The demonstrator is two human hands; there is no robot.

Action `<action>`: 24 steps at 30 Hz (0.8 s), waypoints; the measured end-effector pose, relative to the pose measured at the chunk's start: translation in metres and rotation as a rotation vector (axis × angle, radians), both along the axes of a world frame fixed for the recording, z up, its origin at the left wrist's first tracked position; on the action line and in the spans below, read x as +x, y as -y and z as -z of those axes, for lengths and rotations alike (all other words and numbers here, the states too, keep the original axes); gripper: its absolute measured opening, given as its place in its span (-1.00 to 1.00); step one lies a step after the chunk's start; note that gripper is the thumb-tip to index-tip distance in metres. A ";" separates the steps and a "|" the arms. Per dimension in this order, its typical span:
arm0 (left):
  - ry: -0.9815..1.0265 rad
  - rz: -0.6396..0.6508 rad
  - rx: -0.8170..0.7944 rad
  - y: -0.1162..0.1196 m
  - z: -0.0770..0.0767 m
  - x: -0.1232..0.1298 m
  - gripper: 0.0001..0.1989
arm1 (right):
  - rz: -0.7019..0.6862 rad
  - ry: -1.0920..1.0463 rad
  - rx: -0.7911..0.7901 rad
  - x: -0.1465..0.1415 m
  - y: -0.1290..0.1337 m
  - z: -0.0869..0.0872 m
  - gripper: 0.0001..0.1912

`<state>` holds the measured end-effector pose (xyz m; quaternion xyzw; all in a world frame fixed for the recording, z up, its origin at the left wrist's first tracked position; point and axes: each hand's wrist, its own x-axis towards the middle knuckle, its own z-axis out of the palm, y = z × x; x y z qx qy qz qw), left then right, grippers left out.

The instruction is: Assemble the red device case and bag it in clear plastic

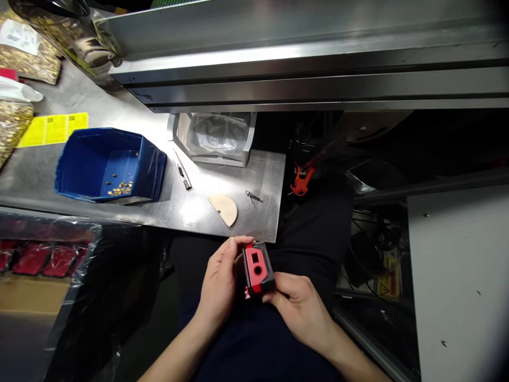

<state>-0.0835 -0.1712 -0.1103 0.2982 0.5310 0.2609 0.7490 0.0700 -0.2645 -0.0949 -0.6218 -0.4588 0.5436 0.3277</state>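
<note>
A red and black device (257,268) with a round hole and a square hole in its face is held between my two hands, above my lap. My left hand (219,281) grips its left side and top edge, thumb and fingers closed on it. My right hand (298,305) pinches its lower right corner. Just beyond, on the metal table (199,217), lie a pale half-round piece (226,208), a nail clipper (253,197) and a slim cutter (182,170).
A blue bin (153,170) with small brass-coloured parts and a grey bin (249,138) with clear plastic bags stand on the table. Bags of brass parts (40,53) lie at the far left. An orange tool (302,180) hangs past the table's right edge, below a metal beam (278,85).
</note>
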 end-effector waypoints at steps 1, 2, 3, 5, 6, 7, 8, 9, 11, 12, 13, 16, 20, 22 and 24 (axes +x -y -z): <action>0.011 0.021 -0.004 0.000 0.000 0.000 -0.59 | 0.020 -0.016 -0.014 -0.001 0.000 0.000 -0.79; 0.031 0.054 0.002 0.000 -0.001 -0.001 -0.59 | 0.041 -0.022 -0.023 -0.001 0.000 0.001 -0.80; 0.056 0.095 0.014 0.000 -0.001 -0.002 -0.61 | 0.059 -0.023 -0.031 -0.002 -0.001 0.001 -0.80; 0.108 0.174 0.046 0.001 -0.002 -0.005 -0.55 | 0.083 -0.032 -0.051 -0.003 -0.004 0.000 -0.79; 0.135 0.199 0.055 0.002 -0.003 -0.006 -0.50 | 0.091 -0.038 -0.063 -0.003 -0.005 -0.001 -0.79; 0.157 0.214 0.057 0.002 -0.003 -0.007 -0.46 | 0.097 -0.042 -0.073 -0.003 -0.007 -0.002 -0.79; 0.167 0.223 0.045 0.003 -0.002 -0.008 -0.45 | 0.098 -0.043 -0.082 -0.003 -0.008 -0.003 -0.79; 0.162 0.225 0.020 0.003 -0.002 -0.008 -0.48 | 0.096 -0.042 -0.091 -0.003 -0.009 -0.005 -0.79; 0.118 0.213 -0.045 0.003 0.001 -0.006 -0.57 | 0.087 -0.030 -0.103 -0.002 -0.010 -0.008 -0.80; 0.087 0.204 -0.070 0.003 0.002 -0.004 -0.62 | 0.079 -0.023 -0.107 -0.002 -0.011 -0.009 -0.79; 0.060 0.195 -0.082 0.002 0.004 -0.003 -0.65 | 0.070 -0.017 -0.111 -0.003 -0.011 -0.009 -0.79; 0.040 0.176 -0.083 -0.001 0.008 0.001 -0.66 | 0.053 -0.008 -0.131 -0.003 -0.012 -0.009 -0.77; 0.075 0.141 -0.126 -0.002 0.014 -0.001 -0.65 | 0.119 -0.102 -0.202 -0.002 -0.016 0.000 -0.71; 0.107 0.166 -0.075 -0.001 0.016 -0.004 -0.64 | 0.182 -0.213 -0.230 0.000 -0.020 0.007 -0.70; 0.095 0.247 0.041 0.000 0.017 -0.007 -0.65 | 0.231 -0.338 -0.257 0.002 -0.023 0.014 -0.69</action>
